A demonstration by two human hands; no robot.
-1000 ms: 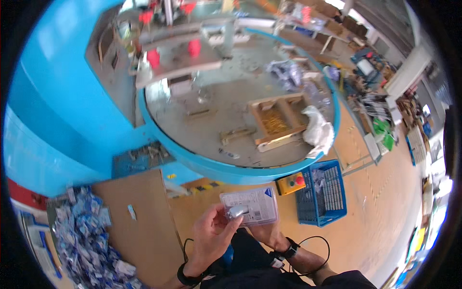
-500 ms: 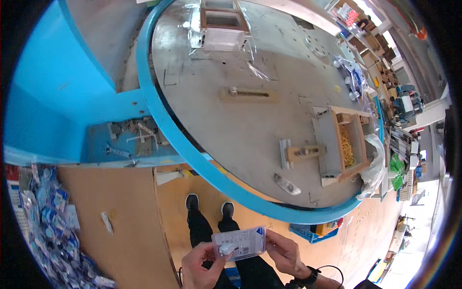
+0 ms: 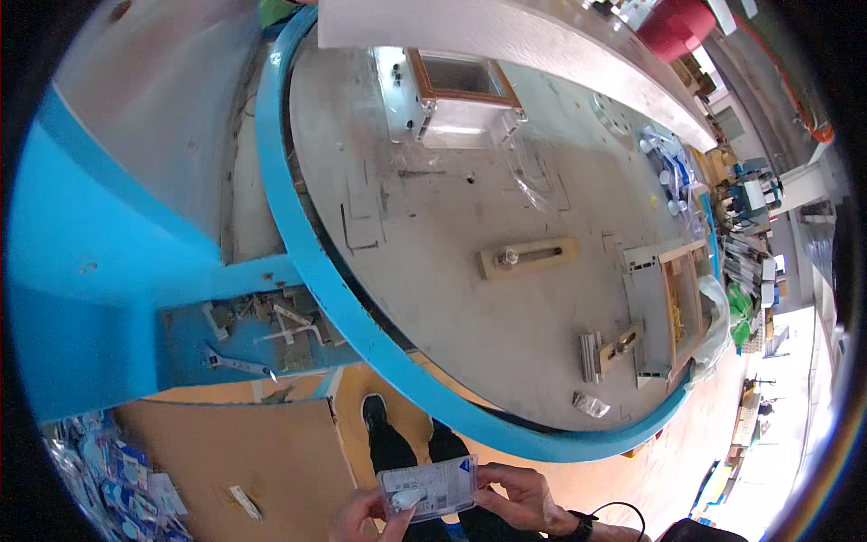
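Between my two hands is a clear plastic blister pack with a printed card inside and a small white item showing at its lower left. My left hand grips its left end, thumb on the front. On the opposite end, the fingers of my right hand pinch the right edge; a dark band circles that wrist. The pack is held low, in front of my legs and short of the round table's blue rim.
On the grey round table stand a box-like fixture, a slotted bar and a wooden-framed box. Left are a blue ledge with a wrench and a heap of blister packs. A pale beam crosses the far side.
My view has shifted, so the table sits lower and the fixtures appear farther right; the pale beam shows more. The slotted bar and far fixture look turned. Both hands still hold the blister pack.
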